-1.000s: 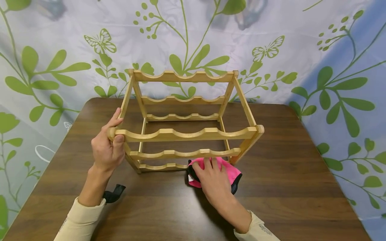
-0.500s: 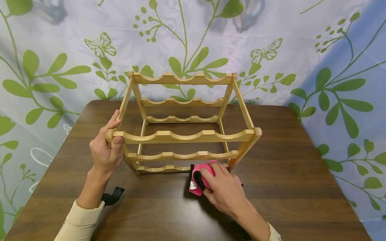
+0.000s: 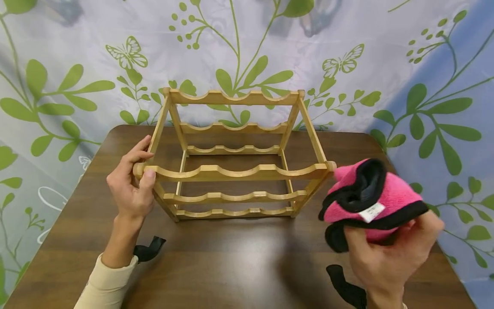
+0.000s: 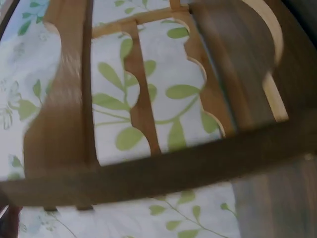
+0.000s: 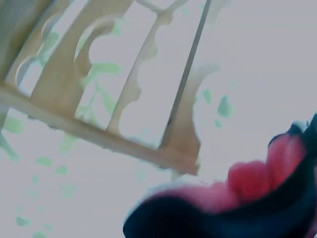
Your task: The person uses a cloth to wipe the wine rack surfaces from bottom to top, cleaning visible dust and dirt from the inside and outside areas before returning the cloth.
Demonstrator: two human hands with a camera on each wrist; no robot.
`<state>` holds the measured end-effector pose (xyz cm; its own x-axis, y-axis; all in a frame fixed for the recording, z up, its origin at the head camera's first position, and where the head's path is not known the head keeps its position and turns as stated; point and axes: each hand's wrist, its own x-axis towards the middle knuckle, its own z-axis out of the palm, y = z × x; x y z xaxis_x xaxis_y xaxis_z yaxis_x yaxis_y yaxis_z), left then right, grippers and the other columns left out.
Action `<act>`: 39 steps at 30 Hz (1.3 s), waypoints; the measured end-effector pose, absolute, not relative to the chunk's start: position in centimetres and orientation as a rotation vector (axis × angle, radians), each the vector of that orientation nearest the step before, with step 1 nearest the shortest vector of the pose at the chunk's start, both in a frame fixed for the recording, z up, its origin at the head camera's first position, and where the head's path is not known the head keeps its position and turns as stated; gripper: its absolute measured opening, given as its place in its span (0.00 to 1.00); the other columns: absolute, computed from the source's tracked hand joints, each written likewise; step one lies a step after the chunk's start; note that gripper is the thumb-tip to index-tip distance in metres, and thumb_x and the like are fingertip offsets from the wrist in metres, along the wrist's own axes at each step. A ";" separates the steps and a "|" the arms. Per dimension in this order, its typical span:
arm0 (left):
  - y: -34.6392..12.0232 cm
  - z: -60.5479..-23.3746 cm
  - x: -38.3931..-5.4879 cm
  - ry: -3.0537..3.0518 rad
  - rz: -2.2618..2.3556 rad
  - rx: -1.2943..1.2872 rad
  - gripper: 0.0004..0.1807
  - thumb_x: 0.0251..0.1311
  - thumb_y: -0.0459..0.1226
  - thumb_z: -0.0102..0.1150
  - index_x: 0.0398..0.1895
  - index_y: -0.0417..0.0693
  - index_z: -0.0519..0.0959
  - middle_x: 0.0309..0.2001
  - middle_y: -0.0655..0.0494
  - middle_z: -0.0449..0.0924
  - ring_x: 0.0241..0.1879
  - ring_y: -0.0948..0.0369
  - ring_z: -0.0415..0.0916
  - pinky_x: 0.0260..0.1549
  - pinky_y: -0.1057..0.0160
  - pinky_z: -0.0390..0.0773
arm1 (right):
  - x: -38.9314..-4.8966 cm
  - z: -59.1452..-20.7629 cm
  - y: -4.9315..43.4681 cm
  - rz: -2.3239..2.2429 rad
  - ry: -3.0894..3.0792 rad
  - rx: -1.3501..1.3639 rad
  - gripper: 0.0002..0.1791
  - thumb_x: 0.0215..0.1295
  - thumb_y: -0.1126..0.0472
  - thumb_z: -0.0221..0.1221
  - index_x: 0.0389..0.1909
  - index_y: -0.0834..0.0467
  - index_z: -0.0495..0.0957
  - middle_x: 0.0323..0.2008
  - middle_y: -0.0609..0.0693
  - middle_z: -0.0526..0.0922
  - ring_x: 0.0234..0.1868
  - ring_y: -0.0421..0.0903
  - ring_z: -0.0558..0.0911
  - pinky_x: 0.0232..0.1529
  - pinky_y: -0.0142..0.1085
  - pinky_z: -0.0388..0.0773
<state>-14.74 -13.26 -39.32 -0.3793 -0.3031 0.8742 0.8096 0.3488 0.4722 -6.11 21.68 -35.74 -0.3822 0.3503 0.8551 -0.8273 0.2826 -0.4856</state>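
At the rack's near left corner: the person's left hand [image 3: 131, 182] grips the frame, thumb laid on the end of the top front rail, fingers bent round the side bar.
Off the rack's right side: the right hand [image 3: 393, 249] grasps a pink cloth [image 3: 401, 193], thumb and fingers closing on it from below.
Pink cloth: raised above the table, bunched and folded, with black edging and a dark fold facing up; a white tag [image 3: 372, 212] shows on its near side. It is just beside the rack's near right corner; whether the two touch cannot be told.
Wooden rack: the pale wooden rack [image 3: 210, 172] stands upright on the table, three scalloped rails in front and three behind, joined by side bars. Its bars cross most of the left wrist view, and it appears slanted in the right wrist view, above the blurred cloth.
Wrists: a cream sleeve [image 3: 106, 279] covers the left forearm; a black strip [image 3: 149, 249] shows beside that wrist, and another black strip [image 3: 345, 285] beside the right.
Table: brown wood-grain table [image 3: 231, 266] with rounded far corners.
Backdrop: pale floral sheet [image 3: 247, 38] with green leaves and butterflies, behind the table.
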 end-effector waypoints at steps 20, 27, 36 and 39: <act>-2.7 -37.7 -12.3 -1.765 -0.665 -0.877 0.17 0.67 0.37 0.53 0.47 0.29 0.79 0.53 0.36 0.80 0.54 0.43 0.78 0.56 0.52 0.75 | -10.1 -38.2 24.8 1.800 -1.684 0.550 0.20 0.69 0.68 0.56 0.57 0.70 0.62 0.55 0.66 0.76 0.45 0.51 0.80 0.39 0.28 0.79; 0.9 -38.9 -12.2 -2.080 -0.481 -0.842 0.30 0.75 0.50 0.40 0.58 0.30 0.74 0.51 0.40 0.79 0.49 0.48 0.77 0.51 0.53 0.76 | -10.4 -38.7 23.2 1.790 -1.768 0.355 0.32 0.59 0.77 0.60 0.61 0.62 0.57 0.59 0.65 0.72 0.51 0.56 0.78 0.45 0.33 0.81; 2.0 -39.8 -12.8 -2.044 -0.524 -0.804 0.24 0.76 0.47 0.42 0.54 0.32 0.73 0.45 0.42 0.77 0.45 0.49 0.76 0.46 0.53 0.75 | -10.2 -39.0 22.4 1.855 -1.817 0.490 0.33 0.59 0.82 0.58 0.65 0.71 0.60 0.56 0.75 0.73 0.55 0.58 0.80 0.50 0.36 0.79; 1.9 -39.9 -12.9 -2.029 -0.528 -0.803 0.23 0.75 0.45 0.45 0.54 0.31 0.73 0.46 0.42 0.76 0.45 0.49 0.75 0.45 0.53 0.74 | -10.0 -40.4 22.9 1.812 -1.955 0.379 0.37 0.58 0.81 0.61 0.67 0.66 0.59 0.55 0.67 0.77 0.41 0.49 0.84 0.36 0.32 0.82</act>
